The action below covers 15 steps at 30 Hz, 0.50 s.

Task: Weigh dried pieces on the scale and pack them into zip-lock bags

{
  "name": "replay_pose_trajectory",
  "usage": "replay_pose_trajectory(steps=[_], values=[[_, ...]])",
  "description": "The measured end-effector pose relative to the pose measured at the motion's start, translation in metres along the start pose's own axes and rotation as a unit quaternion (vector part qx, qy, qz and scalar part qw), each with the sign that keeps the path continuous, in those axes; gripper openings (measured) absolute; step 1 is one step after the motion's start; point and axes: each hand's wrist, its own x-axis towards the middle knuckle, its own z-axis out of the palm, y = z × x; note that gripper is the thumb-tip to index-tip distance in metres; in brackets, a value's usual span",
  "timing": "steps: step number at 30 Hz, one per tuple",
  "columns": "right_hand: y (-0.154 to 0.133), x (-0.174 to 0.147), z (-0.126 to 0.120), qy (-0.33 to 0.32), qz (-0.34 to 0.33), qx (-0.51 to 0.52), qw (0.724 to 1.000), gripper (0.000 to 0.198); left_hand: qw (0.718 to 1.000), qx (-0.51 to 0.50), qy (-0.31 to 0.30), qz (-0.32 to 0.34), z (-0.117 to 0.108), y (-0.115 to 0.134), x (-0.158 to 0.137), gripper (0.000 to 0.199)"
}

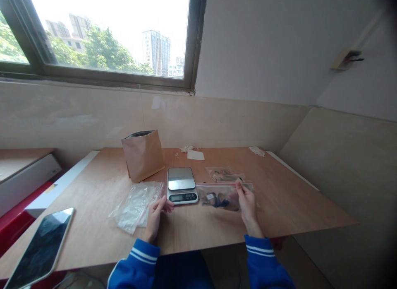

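In the head view, taking the scale as the clock's centre, 1 clear zip-lock bag [228, 203] of thin, glossy film is at 3 to 4 o'clock, its side edge just beside the scale. It is a long rectangle holding dark and brown pieces, too blurred to count, and 1 small white label [211, 196]. Its long axis runs from 9 to 3 o'clock, with the red zip edge facing 12; whether it touches the table is unclear. The right hand [247, 201] pinches that edge near its 3 o'clock end, thumb against fingers. The left hand [159, 210], at 7 o'clock, is half open with fingers loosely bent and nothing visible in its grasp; I cannot tell whether it touches the scale.

The 1 digital kitchen scale [181, 179] has a square, brushed-metal plate. At 2 to 3 o'clock lie 2 smaller filled bags [229, 177], overlapping. At 10 o'clock stands 1 matte kraft-paper pouch [143, 156], open-topped; at 1, 1 white card [195, 155]. At 8 lie crinkled clear plastic bags [133, 208], their number uncertain, and farther out 1 smartphone [41, 245]. All rest on a smooth wood-grained tabletop [291, 206].
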Motion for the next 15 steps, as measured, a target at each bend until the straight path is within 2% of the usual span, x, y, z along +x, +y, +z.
replay_pose_trajectory(steps=[3,7,9,12,15], values=[[-0.001,0.036,-0.046,0.053,0.022,-0.046,0.997,0.062,1.0,-0.002,0.004,-0.007,0.002,0.002,0.0,0.048],[0.02,0.067,-0.086,0.052,0.001,-0.166,0.985,0.064,1.0,0.0,0.009,-0.014,0.002,-0.001,0.0,0.047],[0.034,0.074,-0.092,0.069,-0.043,-0.225,0.971,0.067,1.0,0.003,0.009,-0.014,0.001,-0.003,0.0,0.047],[0.046,0.071,-0.086,0.12,-0.134,-0.281,0.943,0.074,1.0,0.007,0.005,-0.01,0.001,-0.002,0.0,0.048],[0.048,0.052,-0.069,0.207,-0.241,-0.339,0.885,0.076,1.0,0.013,0.009,-0.01,0.001,0.001,0.0,0.048]])
